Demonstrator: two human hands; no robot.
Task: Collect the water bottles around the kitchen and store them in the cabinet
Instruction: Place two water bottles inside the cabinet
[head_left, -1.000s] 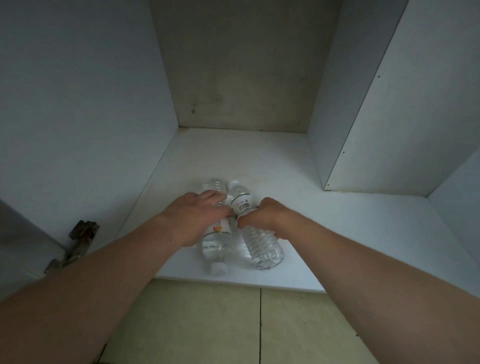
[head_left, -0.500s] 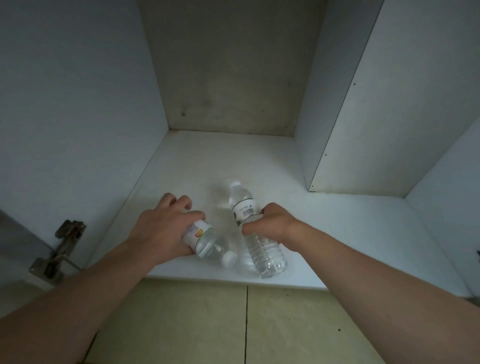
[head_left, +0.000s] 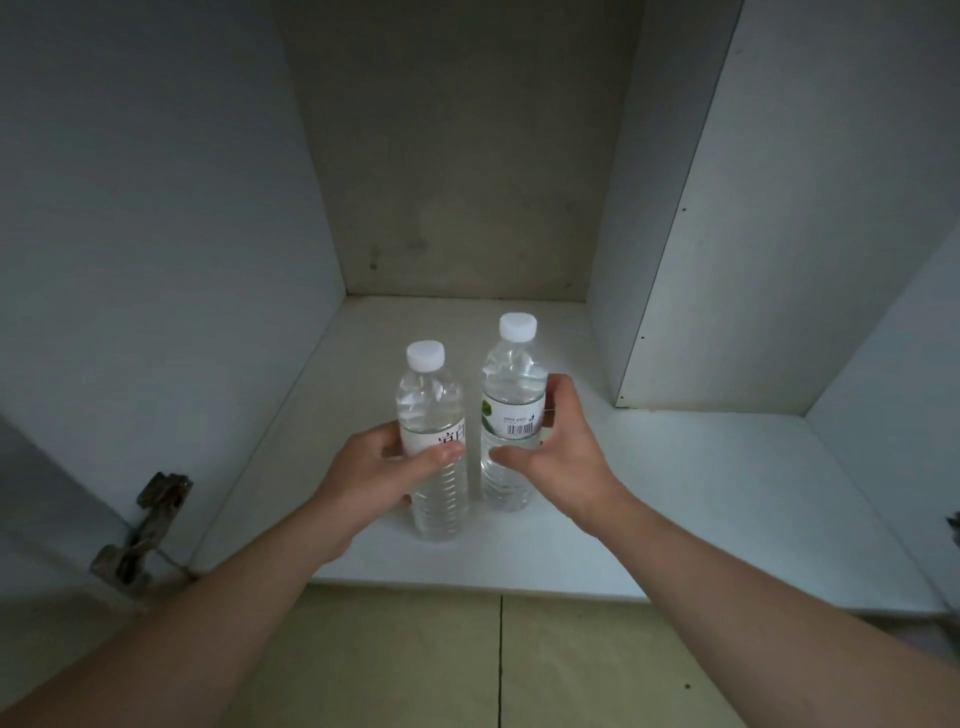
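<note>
Head view: both bottles upright, just beside each other on the cabinet floor (head_left: 701, 493), your left hand (head_left: 374, 467) wrapped round the left bottle (head_left: 434, 415), right hand (head_left: 566, 447) loosely cupping the right bottle (head_left: 511, 395); release straight outward, no knocking.

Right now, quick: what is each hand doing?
Left hand: closed around the bottle with the white label.
Right hand: wrapped around the bottle with the barcode label; grip looks loose.

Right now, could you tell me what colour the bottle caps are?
Both caps are white, seen in the head view.
</note>
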